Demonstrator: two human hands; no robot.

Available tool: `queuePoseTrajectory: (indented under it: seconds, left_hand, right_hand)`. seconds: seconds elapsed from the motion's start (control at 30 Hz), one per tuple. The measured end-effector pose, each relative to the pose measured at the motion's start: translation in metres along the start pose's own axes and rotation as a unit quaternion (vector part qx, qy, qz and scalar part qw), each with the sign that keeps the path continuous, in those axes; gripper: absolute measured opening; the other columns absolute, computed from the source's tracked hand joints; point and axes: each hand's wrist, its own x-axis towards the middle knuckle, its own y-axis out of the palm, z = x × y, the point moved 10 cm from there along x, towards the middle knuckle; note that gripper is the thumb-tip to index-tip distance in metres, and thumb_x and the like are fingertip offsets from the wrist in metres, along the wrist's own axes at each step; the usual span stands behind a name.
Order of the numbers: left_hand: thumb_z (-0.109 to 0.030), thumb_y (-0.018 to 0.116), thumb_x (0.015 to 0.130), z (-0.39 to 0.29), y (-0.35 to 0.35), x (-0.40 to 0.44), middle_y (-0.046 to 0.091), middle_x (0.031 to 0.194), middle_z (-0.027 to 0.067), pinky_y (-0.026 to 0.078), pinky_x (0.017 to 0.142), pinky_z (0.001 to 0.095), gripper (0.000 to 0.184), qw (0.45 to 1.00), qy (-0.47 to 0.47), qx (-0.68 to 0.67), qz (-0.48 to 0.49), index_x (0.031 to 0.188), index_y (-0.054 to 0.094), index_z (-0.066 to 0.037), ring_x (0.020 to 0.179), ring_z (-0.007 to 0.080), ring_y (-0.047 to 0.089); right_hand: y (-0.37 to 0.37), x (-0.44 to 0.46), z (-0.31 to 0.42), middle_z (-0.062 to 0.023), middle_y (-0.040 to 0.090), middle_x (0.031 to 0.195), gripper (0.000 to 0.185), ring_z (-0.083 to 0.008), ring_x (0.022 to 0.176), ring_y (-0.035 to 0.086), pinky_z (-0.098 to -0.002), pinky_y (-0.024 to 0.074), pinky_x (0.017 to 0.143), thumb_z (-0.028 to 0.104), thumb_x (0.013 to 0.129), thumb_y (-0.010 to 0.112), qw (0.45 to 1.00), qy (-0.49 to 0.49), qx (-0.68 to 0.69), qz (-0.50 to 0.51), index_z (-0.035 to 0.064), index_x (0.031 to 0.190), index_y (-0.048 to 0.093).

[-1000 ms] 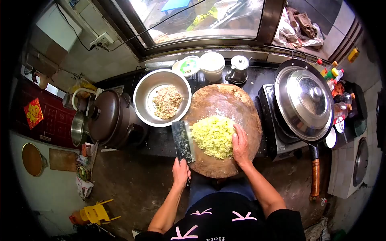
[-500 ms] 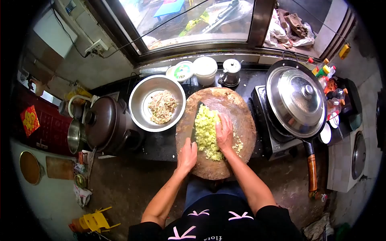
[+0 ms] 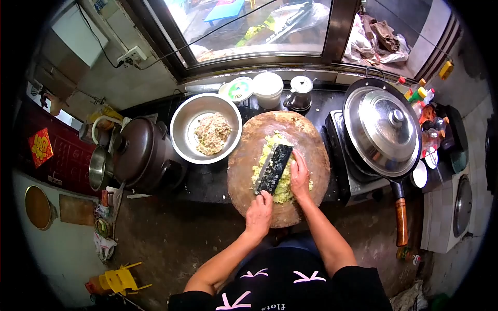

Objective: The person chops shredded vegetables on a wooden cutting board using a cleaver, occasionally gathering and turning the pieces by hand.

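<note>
A round wooden chopping block [image 3: 244, 155] carries a pile of chopped pale green vegetable [image 3: 284, 193]. My left hand [image 3: 259, 212] is closed around the handle of a dark-bladed cleaver [image 3: 275, 168], whose blade lies tilted over the pile and covers part of it. My right hand [image 3: 300, 176] rests at the right side of the pile beside the blade, its fingers partly spread and pointing away from me. Just left of the block sits a metal bowl [image 3: 179, 127] with a lump of minced mixture [image 3: 212, 133] in it.
A lidded wok [image 3: 384, 129] stands on a stove at the right, its wooden handle [image 3: 401, 223] pointing toward me. A dark lidded pot [image 3: 137, 150] is at the left. Behind the block are a white tub [image 3: 268, 90] and a small metal-lidded jar [image 3: 301, 93]. Bottles [image 3: 428, 96] stand far right.
The cleaver has moved from the block's left edge, past the pile's left side, to over the pile, with my left hand following rightward. My right hand has shifted slightly right since half a second ago.
</note>
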Motion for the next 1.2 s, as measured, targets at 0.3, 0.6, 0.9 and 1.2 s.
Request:
queuePoseTrajectory:
  seconds: [0.3, 0.6, 0.9, 1.2]
  left_hand:
    - [-0.013, 0.058, 0.092, 0.038, -0.104, 0.019, 0.061, 0.089, 0.0263, 0.051, 0.061, 0.0522, 0.024, 0.962, -0.072, -0.254, -0.066, 0.111, 0.047, -0.002, 0.076, 0.0475, 0.061]
    - [-0.017, 0.053, 0.096, 0.021, -0.036, 0.031, 0.061, 0.081, 0.0335, 0.044, 0.069, 0.0611, 0.023, 0.95, -0.105, -0.284, 0.072, 0.105, 0.039, 0.0, 0.078, 0.0545, 0.058]
    - [-0.017, 0.052, 0.096, 0.032, -0.047, 0.044, 0.059, 0.077, 0.0341, 0.043, 0.069, 0.0604, 0.025, 0.957, -0.118, -0.259, 0.055, 0.105, 0.037, 0.0, 0.078, 0.0537, 0.058]
    - [-0.018, 0.051, 0.095, 0.019, -0.065, 0.042, 0.061, 0.079, 0.0337, 0.045, 0.072, 0.0611, 0.024, 0.952, -0.134, -0.273, 0.04, 0.107, 0.039, 0.0, 0.081, 0.0539, 0.059]
  right_hand:
    - [-0.029, -0.001, 0.003, -0.0168, 0.058, 0.132, 0.037, -0.0294, 0.123, 0.055, -0.0348, 0.0427, 0.102, 0.01, 0.096, 0.043, 0.999, 0.038, 0.035, -0.002, 0.0008, 0.129, 0.058]
    - [-0.021, -0.013, -0.01, -0.0178, 0.059, 0.131, 0.037, -0.0303, 0.123, 0.055, -0.036, 0.041, 0.105, 0.009, 0.096, 0.044, 0.998, 0.04, 0.046, 0.008, -0.0002, 0.129, 0.058]
    - [-0.029, -0.012, -0.012, -0.0172, 0.06, 0.13, 0.038, -0.0273, 0.121, 0.057, -0.0335, 0.0424, 0.102, 0.014, 0.096, 0.043, 0.991, 0.091, 0.091, 0.024, -0.0006, 0.128, 0.058]
    - [-0.027, -0.013, -0.025, -0.0178, 0.062, 0.128, 0.039, -0.0289, 0.121, 0.057, -0.0348, 0.0424, 0.102, 0.017, 0.098, 0.044, 0.992, 0.095, 0.079, 0.007, -0.0016, 0.129, 0.058]
